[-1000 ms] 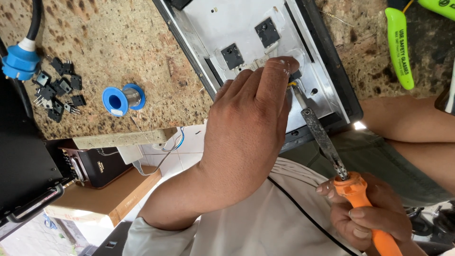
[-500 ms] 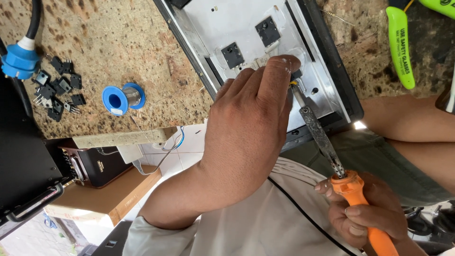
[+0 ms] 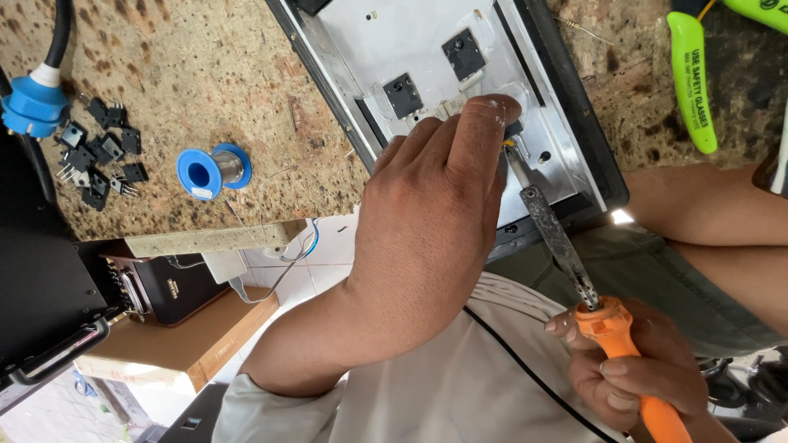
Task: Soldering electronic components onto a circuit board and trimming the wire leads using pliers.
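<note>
A: Orange handle, that's the soldering iron (image 3: 574,271) — who has it?

B: The right hand (image 3: 636,373), low on the right. Its grip is closed tight round the handle, and the dark shaft slants up to the left, its tip just under the left fingertips.

A: And the left hand (image 3: 427,221)?

B: Reaching up over the metal plate (image 3: 427,41), fingers bunched together, fingertips (image 3: 492,107) pressed on a small part on the plate. Whether that grip pinches the part or only presses on it, I cannot tell; the fingers hide it.

A: What sits on the plate?

B: Two black square transistors (image 3: 402,94), one beside the fingertips and one further up. The plate lies in a dark frame on the speckled stone desk (image 3: 189,74).

A: Anything labelled?

B: A lime green plier handle (image 3: 691,82) at the upper right, long and rounded, with dark print along it. No packages, unless you count the brown box (image 3: 197,340) below the desk edge.

A: The left of the desk?

B: A blue solder spool (image 3: 209,171), a heap of loose black transistors (image 3: 98,156), and a blue plug (image 3: 33,102) on a black cable
</note>
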